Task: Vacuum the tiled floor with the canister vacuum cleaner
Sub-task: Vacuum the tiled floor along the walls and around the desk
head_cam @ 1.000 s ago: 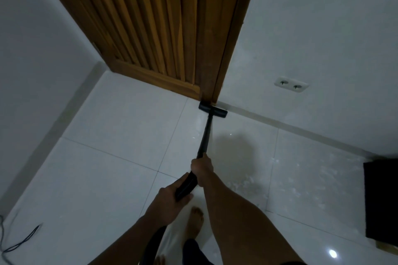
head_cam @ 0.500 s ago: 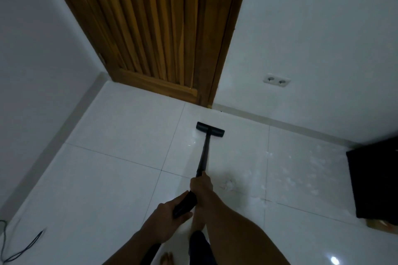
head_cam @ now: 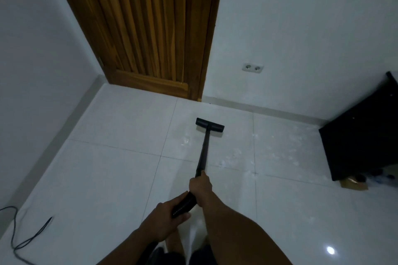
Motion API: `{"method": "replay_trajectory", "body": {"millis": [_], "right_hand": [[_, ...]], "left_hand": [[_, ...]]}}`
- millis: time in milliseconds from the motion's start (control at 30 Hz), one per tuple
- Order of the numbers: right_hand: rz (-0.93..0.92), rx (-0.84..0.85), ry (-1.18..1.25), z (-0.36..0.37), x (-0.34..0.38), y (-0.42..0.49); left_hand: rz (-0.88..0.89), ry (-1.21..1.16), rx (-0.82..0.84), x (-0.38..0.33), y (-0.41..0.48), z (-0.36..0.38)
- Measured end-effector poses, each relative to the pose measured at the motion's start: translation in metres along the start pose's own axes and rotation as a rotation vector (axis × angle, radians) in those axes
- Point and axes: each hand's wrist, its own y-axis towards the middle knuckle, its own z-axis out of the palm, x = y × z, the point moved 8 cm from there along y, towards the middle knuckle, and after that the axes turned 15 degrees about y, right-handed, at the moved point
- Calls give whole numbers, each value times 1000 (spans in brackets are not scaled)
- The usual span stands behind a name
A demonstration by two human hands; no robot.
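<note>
Vacuum wand [head_cam: 203,155] is held in both hands on my feed. The right hand [head_cam: 200,186] is the one nearer the door [head_cam: 146,28], its fingers wrapped round the near end of the black tube. The left hand [head_cam: 165,220] sits behind it, farther from the door, fingers curled round the ribbed hose [head_cam: 183,204] where it meets the wand. The two hands are just beside each other.

From the right hand the wand slopes down and away toward the door. Its flat black head [head_cam: 210,125] lies on the white tiled floor [head_cam: 120,178], out from the door's handle-side bottom corner and apart from it.

I can see white powder [head_cam: 232,159] scattered on the tiles right of the wand, farther from the door than the head. It spreads on toward a black cabinet [head_cam: 361,131] well to the door's right. A brown box [head_cam: 353,184] lies at the cabinet's near foot. A double socket [head_cam: 252,68] sits low in the wall, right of the door.

Well out from the door's left side, at the edge of my view, a thin black cable [head_cam: 21,239] loops on the floor.
</note>
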Motion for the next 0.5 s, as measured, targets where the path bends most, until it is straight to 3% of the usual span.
{"method": "replay_trajectory", "body": {"millis": [500], "right_hand": [[-41, 43, -25, -70, -221, -177]], "left_hand": [[12, 4, 13, -5, -214, 201]]}}
